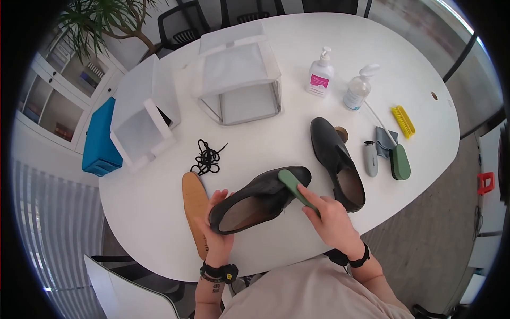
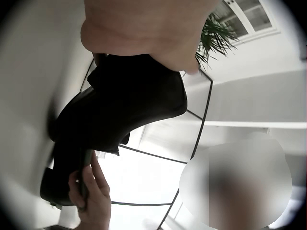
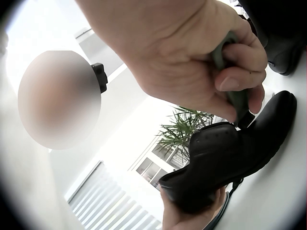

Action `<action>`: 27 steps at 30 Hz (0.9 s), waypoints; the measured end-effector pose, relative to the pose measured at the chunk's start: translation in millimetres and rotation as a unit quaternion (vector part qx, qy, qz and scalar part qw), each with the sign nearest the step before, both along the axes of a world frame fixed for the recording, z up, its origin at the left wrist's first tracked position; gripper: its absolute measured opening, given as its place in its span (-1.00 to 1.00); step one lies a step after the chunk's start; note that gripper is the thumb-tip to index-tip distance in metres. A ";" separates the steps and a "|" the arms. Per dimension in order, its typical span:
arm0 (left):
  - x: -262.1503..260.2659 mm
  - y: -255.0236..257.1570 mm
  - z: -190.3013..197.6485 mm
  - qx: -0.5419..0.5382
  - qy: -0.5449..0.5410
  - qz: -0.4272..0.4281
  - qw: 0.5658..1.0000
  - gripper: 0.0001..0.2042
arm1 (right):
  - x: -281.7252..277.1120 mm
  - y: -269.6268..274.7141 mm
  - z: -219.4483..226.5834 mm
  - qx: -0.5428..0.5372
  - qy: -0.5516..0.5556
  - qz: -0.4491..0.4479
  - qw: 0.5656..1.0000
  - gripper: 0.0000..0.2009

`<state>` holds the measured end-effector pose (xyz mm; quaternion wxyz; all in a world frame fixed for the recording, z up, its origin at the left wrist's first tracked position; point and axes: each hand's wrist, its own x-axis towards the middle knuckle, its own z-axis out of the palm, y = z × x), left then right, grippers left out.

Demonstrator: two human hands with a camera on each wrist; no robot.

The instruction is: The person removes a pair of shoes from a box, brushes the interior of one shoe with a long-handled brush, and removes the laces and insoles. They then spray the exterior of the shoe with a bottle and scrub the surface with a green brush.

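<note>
A black shoe (image 1: pixel 249 202), its laces out, is held at the heel by the left hand (image 1: pixel 217 234), fingers round its far side and the thumb near the opening. The right hand (image 1: pixel 333 223) grips a green-handled brush (image 1: pixel 297 191) whose head lies against the upper near the toe. In the right wrist view the brush (image 3: pixel 237 98) in the right hand (image 3: pixel 192 62) meets the shoe (image 3: pixel 216 158) in front of its eyelets. From the left wrist the shoe (image 2: pixel 129 100) looks dark below the left hand (image 2: pixel 144 28); the right hand (image 2: pixel 93 196) is beyond.
A second black shoe (image 1: pixel 337 165) lies right of the held one. Further right are a grey bottle (image 1: pixel 371 159), a green brush (image 1: pixel 402 162), a cloth and a yellow brush (image 1: pixel 404 121). Two pump bottles stand behind. Left are an insole (image 1: pixel 195 207), black laces (image 1: pixel 207 158) and white boxes.
</note>
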<state>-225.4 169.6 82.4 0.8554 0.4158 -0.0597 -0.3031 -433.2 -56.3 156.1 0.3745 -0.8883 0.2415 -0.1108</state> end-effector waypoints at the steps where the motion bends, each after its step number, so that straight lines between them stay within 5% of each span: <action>1: 2.4 2.3 1.1 0.002 0.000 -0.002 1.000 -0.04 | -0.2 2.5 -0.4 0.003 0.013 0.001 1.000 -0.38; 3: 8.2 3.0 7.6 -0.031 0.205 -0.036 0.978 -0.25 | -0.2 3.6 -2.3 0.015 0.006 0.002 1.000 -0.37; 6: 9.5 1.6 1.1 0.069 0.161 -0.027 0.984 -0.36 | 2.4 0.3 -15.9 -0.014 0.004 -0.017 1.000 -0.37; 9: 12.1 3.5 10.7 0.065 0.241 -0.091 0.964 -0.38 | 7.8 -5.5 -20.3 -0.057 0.012 -0.050 0.997 -0.36; 17: 13.0 5.0 13.6 0.071 0.251 -0.066 0.963 -0.42 | 5.6 -11.1 -20.9 -0.017 -0.020 0.000 1.000 -0.36; 19: 12.4 4.7 16.2 0.064 0.257 -0.075 0.961 -0.43 | 7.5 -17.5 -25.3 -0.072 0.015 -0.084 0.994 -0.35; 22: 11.6 5.7 5.8 0.047 0.227 -0.076 0.970 -0.43 | 5.9 -3.4 -7.3 -0.008 -0.006 0.023 1.000 -0.36; 27: 12.1 6.2 2.9 0.043 0.245 -0.062 0.967 -0.42 | 5.2 -11.2 -15.3 -0.053 -0.011 -0.019 0.998 -0.27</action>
